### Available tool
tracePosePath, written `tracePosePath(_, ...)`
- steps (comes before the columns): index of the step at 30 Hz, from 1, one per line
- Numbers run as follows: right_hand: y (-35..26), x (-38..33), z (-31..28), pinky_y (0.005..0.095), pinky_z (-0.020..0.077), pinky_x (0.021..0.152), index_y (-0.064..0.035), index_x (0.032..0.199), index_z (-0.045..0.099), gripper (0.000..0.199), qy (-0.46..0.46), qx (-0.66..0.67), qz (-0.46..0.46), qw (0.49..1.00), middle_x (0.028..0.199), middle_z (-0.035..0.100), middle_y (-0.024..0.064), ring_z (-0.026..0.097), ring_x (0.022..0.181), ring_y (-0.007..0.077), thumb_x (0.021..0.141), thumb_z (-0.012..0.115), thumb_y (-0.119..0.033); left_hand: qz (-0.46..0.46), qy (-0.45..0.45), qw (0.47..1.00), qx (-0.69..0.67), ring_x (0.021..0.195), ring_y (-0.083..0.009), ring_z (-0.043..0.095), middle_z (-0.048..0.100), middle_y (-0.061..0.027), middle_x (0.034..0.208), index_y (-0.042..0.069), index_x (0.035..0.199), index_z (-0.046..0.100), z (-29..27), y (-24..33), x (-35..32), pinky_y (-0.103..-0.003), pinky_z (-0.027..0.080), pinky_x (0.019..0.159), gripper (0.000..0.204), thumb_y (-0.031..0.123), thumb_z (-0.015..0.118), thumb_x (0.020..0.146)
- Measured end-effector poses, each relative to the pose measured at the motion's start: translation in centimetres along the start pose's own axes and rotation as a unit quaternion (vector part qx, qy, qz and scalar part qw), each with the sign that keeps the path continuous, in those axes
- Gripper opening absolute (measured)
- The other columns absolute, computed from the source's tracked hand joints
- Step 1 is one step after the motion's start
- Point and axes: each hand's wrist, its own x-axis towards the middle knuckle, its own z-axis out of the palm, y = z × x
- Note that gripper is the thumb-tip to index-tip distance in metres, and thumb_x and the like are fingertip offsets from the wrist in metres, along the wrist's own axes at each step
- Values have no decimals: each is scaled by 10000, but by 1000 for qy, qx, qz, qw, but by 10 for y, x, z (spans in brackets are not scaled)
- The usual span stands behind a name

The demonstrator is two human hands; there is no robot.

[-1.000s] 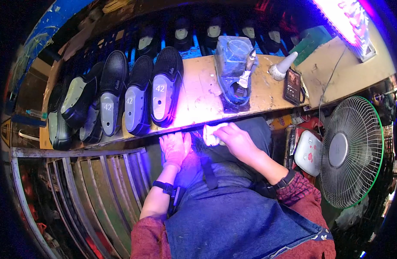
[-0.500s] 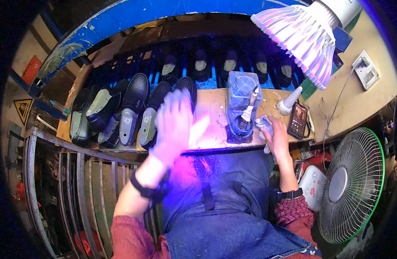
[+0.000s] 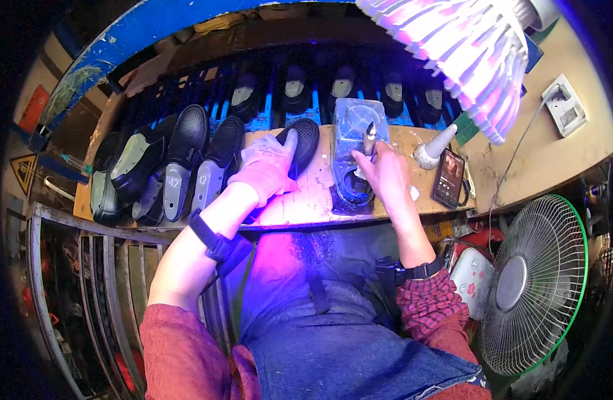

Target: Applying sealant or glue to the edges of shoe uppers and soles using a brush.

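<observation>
Black slip-on shoe point(image 3: 306, 142): dark perforated upper, toe pointing away and angled right, rear half mostly covered by the left hand point(image 3: 266, 165) wrapped over it. At right end of the front row of shoes on the workbench point(image 3: 315, 193), near the next black shoe point(image 3: 224, 150).

Brush point(image 3: 370, 135): slim handle, dark tip up, roughly upright, pinched in the right hand point(image 3: 381, 167). Lower end is over or inside the cup; fingers block it, can't tell which.

Plastic container point(image 3: 360, 115): translucent, bluish, boxy, round outline on top, dark rounded cup point(image 3: 348, 201) at its near end, smudged, standing on the workbench right of the shoe.
</observation>
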Motion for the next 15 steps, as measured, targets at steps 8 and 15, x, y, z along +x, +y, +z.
tracePosePath(8,-7,-13,-32,382,482,591,13,847,579,254,-29,196,30,980,691,613,190,630,637,311,816,657,-227,-18,-17,996,-83,1055,-386,578,586,-252,1137,146,1458,159,-5,-18,5,-424,440,930,1165,484,793,541)
tracePosePath(15,0,-28,-36,353,472,600,-18,857,546,224,-37,137,-95,985,716,592,144,600,648,290,804,696,-176,-110,196,941,-253,1020,-418,576,567,-254,1142,161,1447,173,-21,-32,-47,-451,450,891,1150,431,812,530)
